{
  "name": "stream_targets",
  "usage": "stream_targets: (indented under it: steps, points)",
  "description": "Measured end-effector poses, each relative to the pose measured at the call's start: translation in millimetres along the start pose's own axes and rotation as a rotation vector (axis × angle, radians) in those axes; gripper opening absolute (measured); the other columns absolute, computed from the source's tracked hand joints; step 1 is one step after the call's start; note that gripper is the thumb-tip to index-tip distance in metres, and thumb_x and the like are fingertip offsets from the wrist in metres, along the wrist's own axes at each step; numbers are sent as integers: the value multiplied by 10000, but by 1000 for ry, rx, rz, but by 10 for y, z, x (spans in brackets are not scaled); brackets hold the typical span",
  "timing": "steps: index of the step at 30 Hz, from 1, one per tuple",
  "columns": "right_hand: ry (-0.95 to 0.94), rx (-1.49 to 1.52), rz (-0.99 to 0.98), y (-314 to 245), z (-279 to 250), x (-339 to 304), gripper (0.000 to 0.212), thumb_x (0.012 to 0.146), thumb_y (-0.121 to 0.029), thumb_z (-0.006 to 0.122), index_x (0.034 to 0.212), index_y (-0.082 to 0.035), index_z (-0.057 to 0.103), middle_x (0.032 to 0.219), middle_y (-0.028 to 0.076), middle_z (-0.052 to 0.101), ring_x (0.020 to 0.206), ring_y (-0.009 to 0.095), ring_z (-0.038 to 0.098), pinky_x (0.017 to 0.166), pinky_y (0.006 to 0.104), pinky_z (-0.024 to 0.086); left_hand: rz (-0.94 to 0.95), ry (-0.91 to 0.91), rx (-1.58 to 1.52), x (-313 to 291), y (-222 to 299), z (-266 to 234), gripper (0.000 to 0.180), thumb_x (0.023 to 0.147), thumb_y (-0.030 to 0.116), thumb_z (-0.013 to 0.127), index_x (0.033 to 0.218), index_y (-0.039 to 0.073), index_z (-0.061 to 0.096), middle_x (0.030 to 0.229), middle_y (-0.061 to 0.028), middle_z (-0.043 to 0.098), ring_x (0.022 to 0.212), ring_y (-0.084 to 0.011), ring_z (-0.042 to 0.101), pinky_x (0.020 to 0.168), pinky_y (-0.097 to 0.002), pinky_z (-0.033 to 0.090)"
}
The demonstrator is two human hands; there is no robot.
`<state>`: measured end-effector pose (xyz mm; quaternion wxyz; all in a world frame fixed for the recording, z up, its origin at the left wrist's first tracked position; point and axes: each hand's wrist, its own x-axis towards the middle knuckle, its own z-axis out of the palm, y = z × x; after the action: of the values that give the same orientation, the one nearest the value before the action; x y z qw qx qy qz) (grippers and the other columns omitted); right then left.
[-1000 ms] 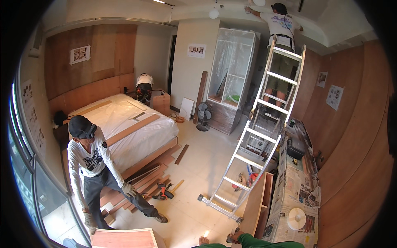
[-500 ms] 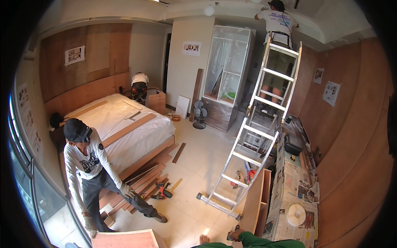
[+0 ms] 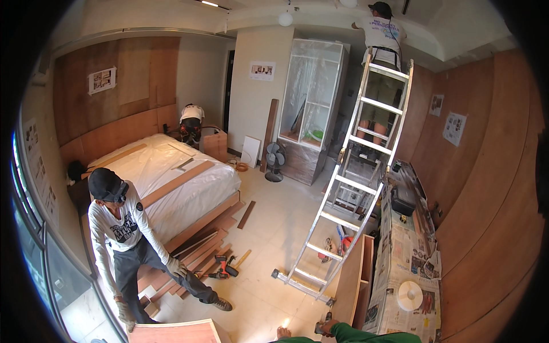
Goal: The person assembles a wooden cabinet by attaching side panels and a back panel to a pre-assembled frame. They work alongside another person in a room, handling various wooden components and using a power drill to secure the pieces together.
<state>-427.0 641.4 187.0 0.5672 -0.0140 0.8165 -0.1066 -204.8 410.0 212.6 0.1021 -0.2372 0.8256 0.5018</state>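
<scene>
My right hand (image 3: 329, 326), at the end of a green sleeve, is closed around a dark power drill (image 3: 318, 328) at the bottom edge. The drill's narrow front end points away from me, just short of the ladder's foot. Right beside it stands a low wooden cabinet (image 3: 350, 286) with open compartments. My left hand is out of sight; only a strip of green cloth (image 3: 297, 339) shows at the bottom. A bare foot (image 3: 283, 332) rests on the floor nearby. At the lower left, a co-worker's gloved hand (image 3: 126, 317) touches the edge of a wooden panel (image 3: 171, 331).
A tall ladder (image 3: 354, 186) stands ahead, with a person (image 3: 384, 37) high on it. Wood strips and a red-black drill (image 3: 223, 267) lie near the plastic-covered bed (image 3: 211, 183). Newspaper covers the right counter (image 3: 394, 274), which holds a tape roll (image 3: 409, 296). Another person (image 3: 191, 121) bends beyond the bed.
The view has shifted slightly. The person on the ladder has moved an arm a little. My right hand keeps the drill in nearly the same place.
</scene>
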Motion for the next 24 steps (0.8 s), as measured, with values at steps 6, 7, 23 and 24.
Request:
stream_targets:
  steps: [6,7,23,24]
  points:
    - [-90,59,51,202,-96,244,465,917,-491,538,995,-60,695,817,47,698,696,160,640,626,313,535,20,-20,-6,4,19,105,353,789,438,630,959,146,730,1000,-158,688,889,-336,669,833,-404,530]
    - [-83,72,59,240,-113,274,471,915,-496,540,1005,-60,694,832,47,702,708,160,644,637,313,538,24,-23,-9,6,21,116,355,789,441,628,957,146,730,1000,-158,689,890,-336,669,835,-403,530]
    - [27,9,35,-109,101,-341,464,919,-443,569,1069,-14,662,866,75,708,702,181,648,635,330,539,-362,167,118,-985,-2473,230,393,787,491,607,925,149,742,996,-159,693,908,-332,670,859,-394,528]
    - [43,13,10,-231,177,-332,450,926,-427,571,1043,-2,662,824,82,698,650,185,630,601,342,528,-457,162,213,-1260,-3075,267,395,787,494,606,923,149,743,995,-159,693,909,-332,670,860,-394,528]
